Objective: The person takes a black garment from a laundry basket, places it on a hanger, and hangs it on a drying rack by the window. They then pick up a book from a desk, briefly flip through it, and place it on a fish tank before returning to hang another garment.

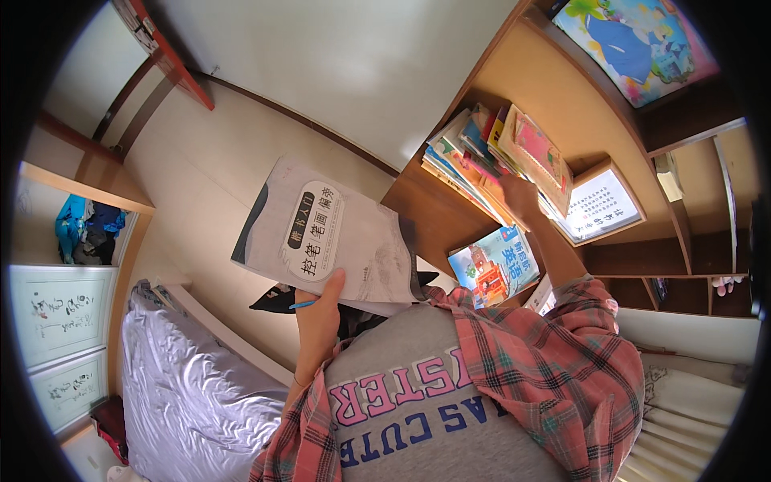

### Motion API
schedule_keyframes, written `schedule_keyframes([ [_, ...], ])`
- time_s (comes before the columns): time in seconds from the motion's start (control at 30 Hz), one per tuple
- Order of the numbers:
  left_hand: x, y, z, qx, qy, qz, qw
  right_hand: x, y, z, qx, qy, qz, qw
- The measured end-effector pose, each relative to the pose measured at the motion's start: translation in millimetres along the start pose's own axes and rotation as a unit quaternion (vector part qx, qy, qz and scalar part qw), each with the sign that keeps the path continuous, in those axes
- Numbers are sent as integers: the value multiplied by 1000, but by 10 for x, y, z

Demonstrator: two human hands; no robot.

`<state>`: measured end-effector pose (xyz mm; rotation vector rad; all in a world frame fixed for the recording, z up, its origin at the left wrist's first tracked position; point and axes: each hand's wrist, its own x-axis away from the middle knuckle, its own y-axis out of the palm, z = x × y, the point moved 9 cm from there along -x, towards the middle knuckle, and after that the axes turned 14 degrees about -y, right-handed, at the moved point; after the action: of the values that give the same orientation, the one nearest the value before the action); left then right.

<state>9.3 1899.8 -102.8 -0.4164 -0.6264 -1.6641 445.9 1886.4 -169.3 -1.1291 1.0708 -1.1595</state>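
Note:
My left hand (pixel 320 313) grips a thin grey calligraphy copybook (pixel 343 241) by its near edge, thumb on top of the cover. A slim blue stick, perhaps a pen (pixel 303 304), also shows at this hand. The copybook is held up above the floor, its printed cover facing me. My right hand (pixel 518 191) reaches to a row of leaning books (pixel 467 172) on the brown wooden desk (pixel 415 199). Its fingers are among the books, and their grip is not clear. A blue English textbook (pixel 495 265) lies on the desk beneath my right forearm.
Behind the books leans a framed sheet with writing (pixel 605 202). Wooden shelves (pixel 668 241) rise at the right, with a colourful picture bag (pixel 644 48) above. A bed with a shiny lilac cover (pixel 193 397) stands at left, near a cabinet holding clothes (pixel 90 229). A red-edged door (pixel 174 66) is farther off.

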Motion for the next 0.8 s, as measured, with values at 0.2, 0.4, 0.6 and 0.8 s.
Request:
schedule_keyframes([
  [0.2, -52, 16, -16, 69, 10, 21, 997, 153, -1440, 246, 19, 91, 292, 952],
  [0.4, -139, 54, 72, 51, 43, 17, 998, -253, -2271, -640, -32, -146, 70, 986],
  [0.6, -171, 414, 198, -63, 53, -72, 994, -563, -2175, -2244, -54, -437, -14, 898],
  [0.8, -112, 582, 385, -9, 78, -163, 983, -975, -2514, -2875, -89, -488, 207, 843],
])
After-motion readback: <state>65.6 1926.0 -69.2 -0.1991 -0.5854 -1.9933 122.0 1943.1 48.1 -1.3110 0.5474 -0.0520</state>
